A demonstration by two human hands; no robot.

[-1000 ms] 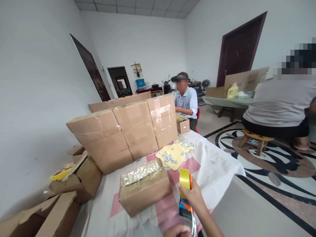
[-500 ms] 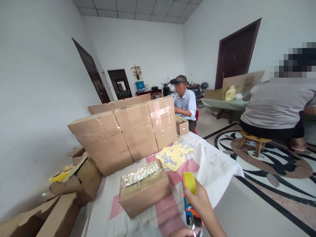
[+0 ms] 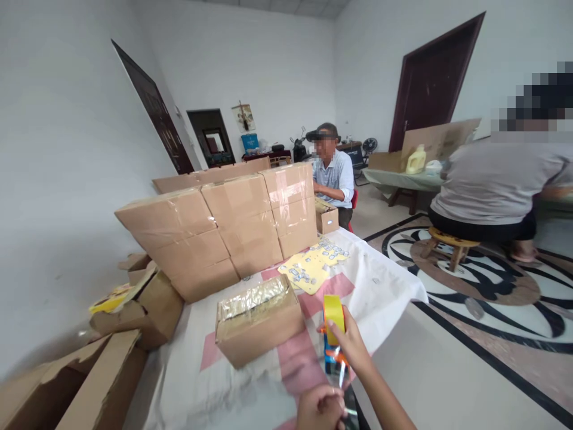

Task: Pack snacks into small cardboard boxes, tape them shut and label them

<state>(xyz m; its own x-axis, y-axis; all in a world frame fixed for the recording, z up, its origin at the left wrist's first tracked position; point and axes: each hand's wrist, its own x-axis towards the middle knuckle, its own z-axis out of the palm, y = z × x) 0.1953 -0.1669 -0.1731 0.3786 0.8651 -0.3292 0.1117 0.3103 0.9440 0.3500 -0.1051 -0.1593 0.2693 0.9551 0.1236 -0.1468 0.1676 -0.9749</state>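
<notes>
My right hand (image 3: pixel 353 341) is closed around a blue and orange tape dispenser (image 3: pixel 330 352) that carries a yellow roll of tape (image 3: pixel 333 316). At the bottom edge, my left hand (image 3: pixel 319 407) has its fingers curled together at the loose end of the clear tape (image 3: pixel 342 376) below the dispenser. A closed cardboard box (image 3: pixel 262 337) sits on the table left of the dispenser, with shiny tape along its top. Neither hand touches this box.
Stacked taped boxes (image 3: pixel 242 230) line the table's far side. Yellow sheets with small pieces (image 3: pixel 308 272) lie on the white and pink tablecloth (image 3: pixel 380 272). Open cartons (image 3: pixel 138 310) stand at left. One person (image 3: pixel 333 173) sits across; another (image 3: pixel 501 179) sits on a stool at right.
My left hand has risen further into view, with its fingers curled at the tape end. The dispenser in my right hand has shifted slightly left and up. The whole view has tilted a little downward.
</notes>
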